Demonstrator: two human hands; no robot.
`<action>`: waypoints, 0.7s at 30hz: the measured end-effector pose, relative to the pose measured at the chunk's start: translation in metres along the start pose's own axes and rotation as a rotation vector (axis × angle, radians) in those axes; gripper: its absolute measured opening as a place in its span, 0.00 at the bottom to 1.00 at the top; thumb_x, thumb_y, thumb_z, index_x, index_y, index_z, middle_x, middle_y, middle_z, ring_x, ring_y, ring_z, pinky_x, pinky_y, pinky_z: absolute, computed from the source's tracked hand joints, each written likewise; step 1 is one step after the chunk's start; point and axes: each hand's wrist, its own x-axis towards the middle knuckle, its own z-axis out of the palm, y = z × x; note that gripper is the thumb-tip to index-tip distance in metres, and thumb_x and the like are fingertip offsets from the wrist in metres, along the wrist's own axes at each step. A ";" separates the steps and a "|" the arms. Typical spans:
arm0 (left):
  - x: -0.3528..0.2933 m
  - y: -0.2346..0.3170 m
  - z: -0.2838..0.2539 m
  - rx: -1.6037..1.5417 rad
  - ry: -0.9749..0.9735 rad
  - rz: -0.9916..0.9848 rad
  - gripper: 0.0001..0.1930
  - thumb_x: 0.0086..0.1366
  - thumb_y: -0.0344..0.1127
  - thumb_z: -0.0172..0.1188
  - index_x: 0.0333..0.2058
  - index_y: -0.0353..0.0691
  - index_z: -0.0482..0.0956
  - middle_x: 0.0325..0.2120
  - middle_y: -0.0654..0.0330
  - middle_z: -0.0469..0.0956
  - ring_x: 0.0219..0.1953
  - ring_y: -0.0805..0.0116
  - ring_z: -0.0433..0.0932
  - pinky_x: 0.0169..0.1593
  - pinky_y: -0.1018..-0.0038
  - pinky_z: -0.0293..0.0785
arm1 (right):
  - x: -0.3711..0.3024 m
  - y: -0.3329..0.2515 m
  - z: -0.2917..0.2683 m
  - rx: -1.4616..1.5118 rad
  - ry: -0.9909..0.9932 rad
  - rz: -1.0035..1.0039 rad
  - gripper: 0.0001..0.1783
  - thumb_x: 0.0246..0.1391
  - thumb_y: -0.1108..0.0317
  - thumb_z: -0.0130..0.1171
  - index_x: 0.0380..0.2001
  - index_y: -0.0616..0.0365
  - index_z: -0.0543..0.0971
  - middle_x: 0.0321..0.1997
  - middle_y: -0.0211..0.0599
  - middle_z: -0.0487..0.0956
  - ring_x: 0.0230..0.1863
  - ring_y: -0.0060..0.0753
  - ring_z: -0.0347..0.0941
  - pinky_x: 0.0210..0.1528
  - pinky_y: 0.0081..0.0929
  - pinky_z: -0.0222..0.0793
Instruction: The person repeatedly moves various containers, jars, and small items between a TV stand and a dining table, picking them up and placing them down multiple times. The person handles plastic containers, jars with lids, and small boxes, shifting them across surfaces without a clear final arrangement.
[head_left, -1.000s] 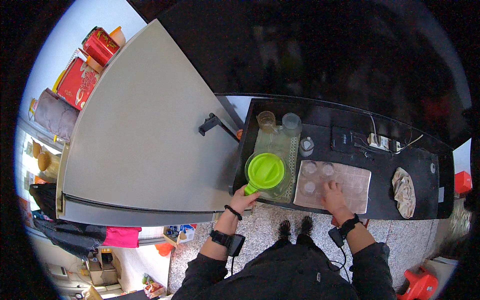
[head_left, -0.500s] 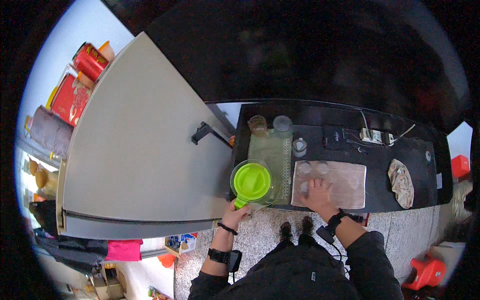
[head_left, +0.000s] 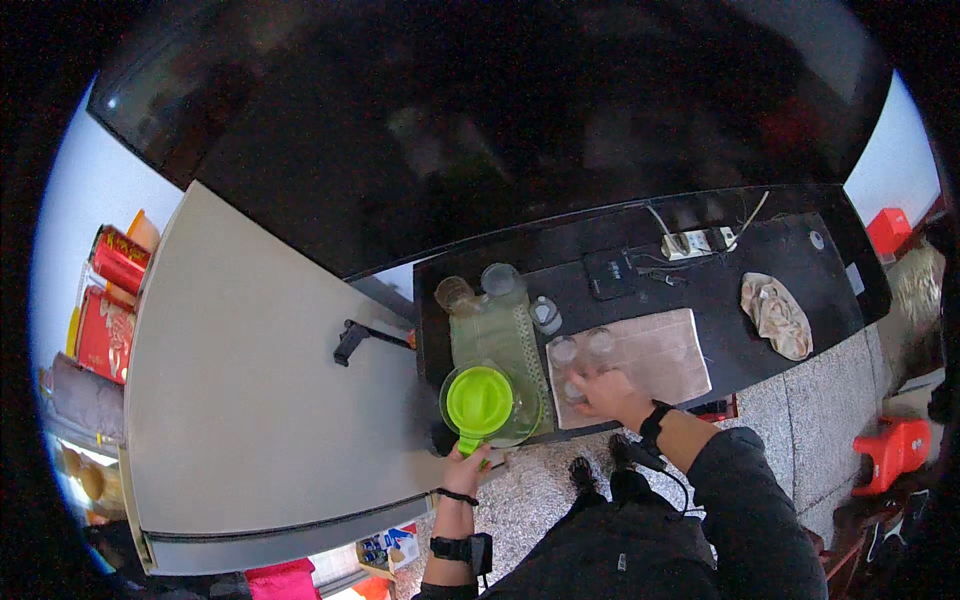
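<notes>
My left hand is closed round the green handle of a clear pitcher with a bright green lid, at the front left of the black table. My right hand is over the left part of a pinkish cloth. Its fingers, slightly blurred, close about a small clear glass near the cloth's left edge. Just beyond it, two more clear glasses, a left one and a right one, are on the cloth.
A greenish mat lies behind the pitcher, with a brownish glass jar and a clear container at its far end. Nearby are a small bottle, a black box, a power strip and a crumpled beige cloth. A pale cabinet borders the left.
The view has turned and shifted. My right hand has moved from lying spread on the cloth to the glass at its left edge. My left hand still holds the pitcher.
</notes>
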 end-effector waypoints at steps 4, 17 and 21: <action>0.003 -0.003 0.002 0.044 0.032 0.008 0.15 0.54 0.30 0.66 0.40 0.46 0.74 0.33 0.67 0.76 0.31 0.76 0.73 0.32 0.74 0.74 | 0.005 -0.002 -0.010 0.056 -0.060 0.012 0.40 0.45 0.46 0.61 0.60 0.45 0.61 0.47 0.47 0.74 0.38 0.51 0.77 0.37 0.44 0.73; 0.002 0.008 -0.010 0.068 -0.123 -0.006 0.14 0.58 0.28 0.63 0.43 0.42 0.72 0.37 0.64 0.74 0.33 0.70 0.74 0.29 0.68 0.74 | -0.073 0.008 -0.035 0.564 0.135 0.461 0.45 0.43 0.38 0.62 0.59 0.51 0.61 0.44 0.49 0.78 0.40 0.48 0.78 0.38 0.39 0.74; -0.002 0.007 -0.009 0.039 -0.077 -0.015 0.14 0.58 0.27 0.62 0.43 0.41 0.72 0.35 0.62 0.74 0.33 0.68 0.73 0.28 0.69 0.74 | -0.152 0.008 -0.039 0.810 0.381 0.629 0.47 0.40 0.40 0.66 0.58 0.51 0.60 0.42 0.53 0.78 0.42 0.50 0.77 0.44 0.38 0.72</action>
